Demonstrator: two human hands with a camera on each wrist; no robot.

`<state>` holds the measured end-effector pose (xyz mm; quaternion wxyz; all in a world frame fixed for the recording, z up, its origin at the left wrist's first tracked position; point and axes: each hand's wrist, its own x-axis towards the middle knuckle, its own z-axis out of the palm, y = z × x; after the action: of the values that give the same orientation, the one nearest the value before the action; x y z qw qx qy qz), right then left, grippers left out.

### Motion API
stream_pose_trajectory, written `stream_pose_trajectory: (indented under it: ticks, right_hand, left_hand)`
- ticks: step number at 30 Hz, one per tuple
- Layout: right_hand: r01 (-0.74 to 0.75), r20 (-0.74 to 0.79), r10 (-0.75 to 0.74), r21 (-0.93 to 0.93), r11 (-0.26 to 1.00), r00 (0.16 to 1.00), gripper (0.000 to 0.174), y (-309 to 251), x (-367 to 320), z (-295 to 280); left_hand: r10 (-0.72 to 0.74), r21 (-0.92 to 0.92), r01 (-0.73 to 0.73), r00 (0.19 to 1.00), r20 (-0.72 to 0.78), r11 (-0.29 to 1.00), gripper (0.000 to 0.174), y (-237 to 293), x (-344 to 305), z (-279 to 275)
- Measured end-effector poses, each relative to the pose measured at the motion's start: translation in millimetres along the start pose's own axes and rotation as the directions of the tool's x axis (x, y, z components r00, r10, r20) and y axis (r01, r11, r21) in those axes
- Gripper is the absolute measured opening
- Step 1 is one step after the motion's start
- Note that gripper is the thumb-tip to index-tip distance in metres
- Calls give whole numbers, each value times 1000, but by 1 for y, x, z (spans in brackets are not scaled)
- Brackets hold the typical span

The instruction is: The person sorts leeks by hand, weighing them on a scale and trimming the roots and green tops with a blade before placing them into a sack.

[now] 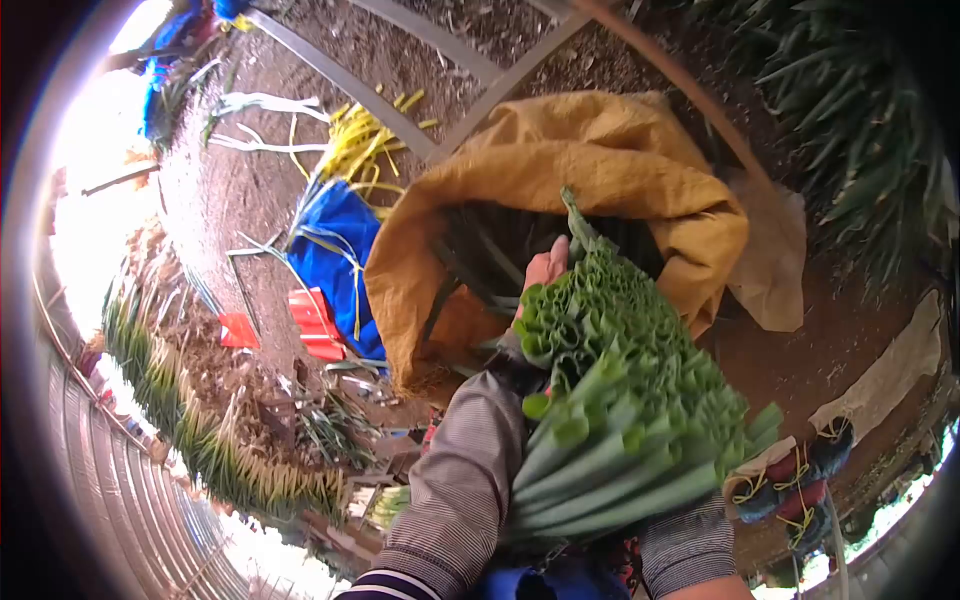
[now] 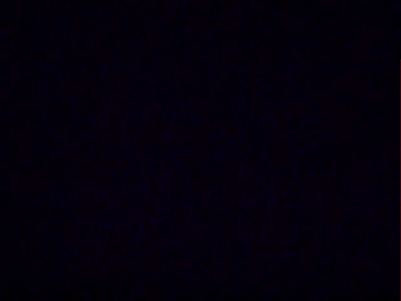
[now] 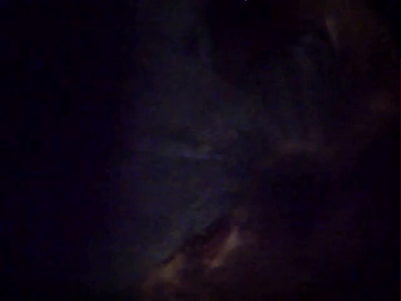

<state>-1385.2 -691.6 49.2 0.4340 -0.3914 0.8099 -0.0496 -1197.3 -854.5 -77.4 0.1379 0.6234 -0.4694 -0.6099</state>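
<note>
A thick bundle of green onions [image 1: 640, 400], its many hollow green cut ends showing, lies across both forearms in the head view. My left hand [image 1: 545, 268] is against the bundle's left side, over the mouth of an orange-brown sack [image 1: 590, 180]; most of its fingers are hidden by the greens. The right hand is hidden under the bundle, and only the grey right sleeve [image 1: 690, 545] shows below it. The bundle's far tip reaches over the sack's opening, where dark green leaves show inside. The left wrist view is black, and the right wrist view is too dark to make out.
Blue sheeting [image 1: 335, 245] and yellow straps [image 1: 365, 140] lie left of the sack. A metal frame [image 1: 470, 110] stands beyond it. More green onions [image 1: 860, 130] are heaped at the right, with a long row of them [image 1: 200, 410] at the left.
</note>
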Motion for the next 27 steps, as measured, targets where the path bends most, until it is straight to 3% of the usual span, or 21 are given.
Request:
stream_pose_trajectory:
  ticks: [1, 2, 4, 5, 6, 11, 13, 15, 17, 18, 22, 25, 27]
  right_hand:
    - [-12, 22, 13, -14, 1000, 1000, 35, -3, 9, 8]
    - [-22, 42, 24, -33, 999, 999, 36, -6, 18, 15]
    - [-39, 60, 43, -53, 998, 997, 36, -10, 38, 27]
    - [-47, 67, 51, -57, 997, 996, 36, -11, 48, 31]
    - [-51, 70, 56, -72, 996, 996, 36, -11, 57, 36]
    - [-58, 117, 72, -119, 991, 991, 37, -7, 96, 53]
    - [-58, 129, 75, -130, 990, 989, 38, -5, 108, 56]
    - [-66, 143, 84, -127, 990, 986, 38, -2, 117, 58]
    - [-70, 156, 89, -125, 990, 984, 39, -1, 124, 59]
    - [-73, 158, 92, -124, 990, 983, 39, 0, 126, 59]
    - [-105, 169, 121, -102, 989, 978, 40, 5, 127, 58]
    - [-153, 181, 162, -64, 986, 970, 40, 11, 122, 51]
    - [-209, 189, 210, -25, 978, 959, 41, 17, 115, 46]
  left_hand:
    - [16, 225, -3, 998, -57, 974, 41, -32, 6, 8]
    - [38, 25, -39, 999, 24, 999, 24, -40, 16, -1]
    - [152, 230, -95, 958, -244, 969, 13, -22, 18, -8]
    - [233, 339, -107, 905, -356, 935, 15, -2, 21, -13]
    - [225, 359, -75, 890, -397, 930, 35, 19, 23, -18]
    - [574, 704, -122, 683, -452, 700, 51, 54, 46, -24]
    - [589, 807, -38, 705, -396, 589, 51, 55, 59, -24]
    - [531, 813, -41, 776, -341, 581, 47, 51, 70, -24]
    - [404, 716, -101, 875, -266, 690, 39, 43, 78, -28]
    - [428, 727, -152, 879, -210, 670, 28, 39, 79, -32]
    - [570, 570, -285, 708, -417, 771, 24, 121, 62, -51]
    - [720, 604, -426, 565, -403, 673, 33, 187, 56, -72]
    - [768, 641, -470, 555, -319, 606, 40, 222, 65, -86]
